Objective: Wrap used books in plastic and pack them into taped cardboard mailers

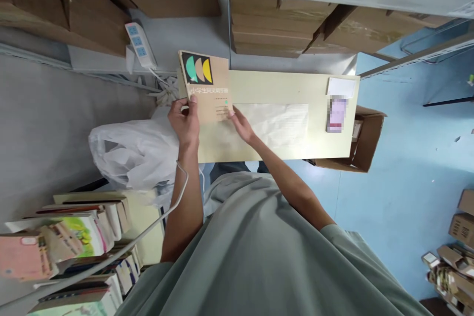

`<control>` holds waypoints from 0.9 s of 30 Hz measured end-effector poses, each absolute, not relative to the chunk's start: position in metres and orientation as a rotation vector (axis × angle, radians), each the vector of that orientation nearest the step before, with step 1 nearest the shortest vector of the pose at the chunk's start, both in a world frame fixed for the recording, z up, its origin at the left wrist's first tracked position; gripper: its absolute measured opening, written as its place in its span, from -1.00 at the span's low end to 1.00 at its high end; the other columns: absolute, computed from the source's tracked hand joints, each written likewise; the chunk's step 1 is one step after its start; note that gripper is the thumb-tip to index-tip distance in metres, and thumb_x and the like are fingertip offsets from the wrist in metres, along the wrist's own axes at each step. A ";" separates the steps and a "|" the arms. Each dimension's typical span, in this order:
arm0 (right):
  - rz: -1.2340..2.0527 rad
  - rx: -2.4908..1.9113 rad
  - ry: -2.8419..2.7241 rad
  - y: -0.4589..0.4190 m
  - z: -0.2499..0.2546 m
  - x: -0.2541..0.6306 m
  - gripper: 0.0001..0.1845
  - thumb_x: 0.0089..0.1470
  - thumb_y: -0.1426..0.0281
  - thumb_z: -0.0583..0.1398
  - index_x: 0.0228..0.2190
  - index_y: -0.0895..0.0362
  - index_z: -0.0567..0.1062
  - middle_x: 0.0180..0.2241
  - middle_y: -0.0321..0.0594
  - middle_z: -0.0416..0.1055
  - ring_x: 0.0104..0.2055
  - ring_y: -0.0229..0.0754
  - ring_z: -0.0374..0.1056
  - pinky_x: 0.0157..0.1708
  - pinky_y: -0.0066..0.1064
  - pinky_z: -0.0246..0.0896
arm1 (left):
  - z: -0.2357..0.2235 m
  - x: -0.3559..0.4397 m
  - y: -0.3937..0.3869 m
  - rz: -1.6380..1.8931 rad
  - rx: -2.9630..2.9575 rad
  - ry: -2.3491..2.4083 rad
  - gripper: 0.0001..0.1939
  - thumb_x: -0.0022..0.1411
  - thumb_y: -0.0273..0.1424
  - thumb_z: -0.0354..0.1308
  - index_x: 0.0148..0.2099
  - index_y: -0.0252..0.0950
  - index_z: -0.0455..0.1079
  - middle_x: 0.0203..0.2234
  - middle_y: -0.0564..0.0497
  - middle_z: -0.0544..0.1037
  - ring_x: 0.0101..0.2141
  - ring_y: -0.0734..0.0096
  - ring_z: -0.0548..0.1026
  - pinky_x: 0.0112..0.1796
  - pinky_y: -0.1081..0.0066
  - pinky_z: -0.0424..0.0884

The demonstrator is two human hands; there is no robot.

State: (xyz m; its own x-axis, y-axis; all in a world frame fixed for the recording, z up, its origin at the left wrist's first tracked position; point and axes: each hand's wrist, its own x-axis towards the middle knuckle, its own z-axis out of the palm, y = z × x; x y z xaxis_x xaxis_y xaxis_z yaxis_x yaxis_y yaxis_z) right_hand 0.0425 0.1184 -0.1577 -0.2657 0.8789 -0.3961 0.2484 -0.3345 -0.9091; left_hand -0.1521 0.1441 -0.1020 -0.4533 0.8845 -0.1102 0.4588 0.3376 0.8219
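Observation:
A small tan paperback book [211, 101] with green, tan and yellow half-circles on a black square is held up over the left end of a cream table [266, 86]. My left hand [187, 116] grips its lower left edge, thumb on the front cover and fingers behind. At the lower right corner, my right hand [240, 122] pinches the book between thumb and fingers. Under and right of the book, a pale sheet of paper [277, 126] lies flat on the table.
A blurred purple phone-like item [336, 114] and a white card [339, 87] lie at the table's right end. Left are a white plastic bag [137, 150], a power strip [140, 44] and stacked books [85, 237]. Cardboard boxes [274, 22] line the back; an open carton [370, 140] stands right.

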 end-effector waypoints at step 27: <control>1.152 -2.075 -1.562 0.018 -0.173 0.256 -0.50 0.46 -0.06 0.21 -0.40 0.02 0.45 -0.30 -0.15 0.51 -0.17 -0.04 0.44 -0.05 -0.27 0.35 | -0.186 0.018 0.068 0.468 0.954 1.649 -0.50 0.02 0.05 0.52 -0.22 -0.27 0.64 -0.33 -0.08 0.72 -0.27 0.19 0.62 -0.17 0.30 0.52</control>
State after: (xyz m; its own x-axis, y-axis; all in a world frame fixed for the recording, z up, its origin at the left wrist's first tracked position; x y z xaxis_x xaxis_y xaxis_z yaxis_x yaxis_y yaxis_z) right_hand 0.2565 0.0179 -0.1732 0.0877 0.9048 -0.4167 0.6652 -0.3646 -0.6516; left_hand 0.0185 0.0685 -0.1859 -0.0544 0.7850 -0.6171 0.3442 0.5949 0.7264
